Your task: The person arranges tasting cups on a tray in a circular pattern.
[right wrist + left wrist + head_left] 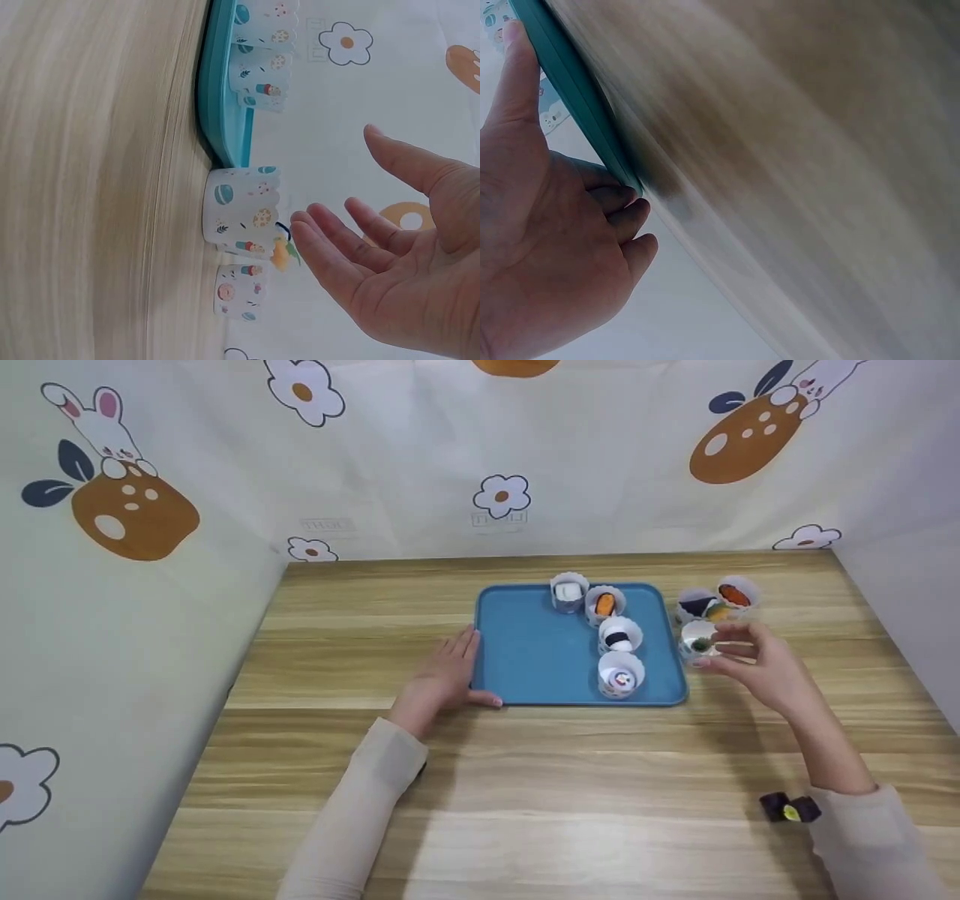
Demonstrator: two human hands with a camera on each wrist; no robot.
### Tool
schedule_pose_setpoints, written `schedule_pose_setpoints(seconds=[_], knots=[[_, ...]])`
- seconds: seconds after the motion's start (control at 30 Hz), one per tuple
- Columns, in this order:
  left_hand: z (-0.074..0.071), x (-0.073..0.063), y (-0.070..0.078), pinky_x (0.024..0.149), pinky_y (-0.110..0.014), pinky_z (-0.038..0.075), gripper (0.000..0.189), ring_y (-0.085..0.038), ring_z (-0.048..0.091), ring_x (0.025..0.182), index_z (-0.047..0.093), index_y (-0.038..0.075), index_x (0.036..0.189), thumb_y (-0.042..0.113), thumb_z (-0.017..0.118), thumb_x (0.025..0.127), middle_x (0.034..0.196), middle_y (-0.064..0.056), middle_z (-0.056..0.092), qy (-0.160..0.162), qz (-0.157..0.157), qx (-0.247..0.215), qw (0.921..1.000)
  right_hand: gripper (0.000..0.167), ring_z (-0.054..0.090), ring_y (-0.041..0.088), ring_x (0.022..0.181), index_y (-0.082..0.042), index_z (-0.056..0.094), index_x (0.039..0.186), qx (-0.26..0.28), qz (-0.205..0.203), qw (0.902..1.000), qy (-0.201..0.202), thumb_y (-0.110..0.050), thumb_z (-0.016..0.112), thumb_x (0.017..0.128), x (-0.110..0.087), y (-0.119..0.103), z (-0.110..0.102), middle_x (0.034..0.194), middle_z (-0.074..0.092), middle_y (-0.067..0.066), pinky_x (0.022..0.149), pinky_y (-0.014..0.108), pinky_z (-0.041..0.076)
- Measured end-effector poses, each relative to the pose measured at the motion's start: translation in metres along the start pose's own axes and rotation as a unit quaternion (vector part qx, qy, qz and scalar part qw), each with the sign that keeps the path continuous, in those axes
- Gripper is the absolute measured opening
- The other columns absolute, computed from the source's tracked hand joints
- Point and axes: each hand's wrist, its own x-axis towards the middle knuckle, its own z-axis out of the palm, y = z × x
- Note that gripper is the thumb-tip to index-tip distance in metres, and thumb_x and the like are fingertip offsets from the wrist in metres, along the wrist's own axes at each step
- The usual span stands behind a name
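Observation:
My left hand (448,669) touches the left side of a blue tray (525,652), its thumb at the front-left corner. The left wrist view shows its fingers against the tray's rim (585,97). My right hand (769,666) hovers over the right side of a patterned paper cup (240,210) with a small green piece (701,645) inside. In the right wrist view its fingers are spread and apart from the cup, holding nothing. On the tray stand several paper cups, one with an orange-topped sushi piece (605,604) and one with a white piece with a dark band (618,640).
Right of the tray, behind the near cup, stand a cup with a dark piece (694,606) and a cup with a red-orange piece (735,595). Dark roll pieces (791,808) lie by the right sleeve. A patterned cloth wall (405,465) rises behind the wooden table (360,645).

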Motion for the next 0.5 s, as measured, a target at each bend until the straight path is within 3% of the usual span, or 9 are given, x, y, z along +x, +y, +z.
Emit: schedule_pose_setpoints(seconds=[0.1, 0.2, 0.4, 0.5], knots=[[0.0, -0.001, 0.0, 0.129, -0.044, 0.009, 0.121, -0.03, 0.004, 0.157, 0.002, 0.001, 0.16, 0.067, 0.067, 0.082, 0.169, -0.016, -0.001, 0.0, 0.001, -0.006, 1.0, 0.059, 0.064, 0.008, 0.11, 0.009, 0.043, 0.139, 0.004, -0.015, 0.9997, 0.019, -0.02, 0.069, 0.095, 0.001, 0.004, -0.001, 0.134, 0.053, 0.03, 0.077, 0.0, 0.046], [0.001, -0.001, 0.0, 0.129, -0.045, 0.009, 0.12, -0.03, 0.004, 0.157, 0.002, 0.001, 0.16, 0.067, 0.067, 0.082, 0.169, -0.016, 0.0, 0.002, 0.001, -0.008, 1.0, 0.059, 0.051, -0.017, 0.098, 0.008, 0.043, 0.139, 0.01, -0.016, 0.9993, 0.034, -0.021, 0.07, 0.094, 0.002, 0.008, -0.002, 0.134, 0.053, 0.027, 0.078, 0.001, 0.048], [0.001, -0.001, 0.0, 0.128, -0.045, 0.01, 0.12, -0.029, 0.004, 0.157, 0.003, 0.002, 0.16, 0.067, 0.068, 0.081, 0.169, -0.016, 0.0, 0.006, -0.001, -0.007, 1.0, 0.059, 0.051, -0.012, 0.103, 0.006, 0.042, 0.14, 0.016, -0.008, 0.9985, 0.052, -0.023, 0.069, 0.095, 0.005, 0.013, -0.005, 0.136, 0.053, 0.024, 0.079, 0.0, 0.047], [0.001, -0.001, 0.0, 0.129, -0.045, 0.01, 0.12, -0.029, 0.004, 0.157, 0.004, 0.002, 0.16, 0.067, 0.068, 0.081, 0.169, -0.015, 0.001, 0.007, -0.002, -0.006, 1.0, 0.056, 0.052, -0.011, 0.103, 0.006, 0.044, 0.137, 0.026, -0.011, 0.9977, 0.061, -0.021, 0.069, 0.095, 0.007, 0.016, -0.006, 0.129, 0.058, 0.01, 0.08, 0.001, 0.048]])
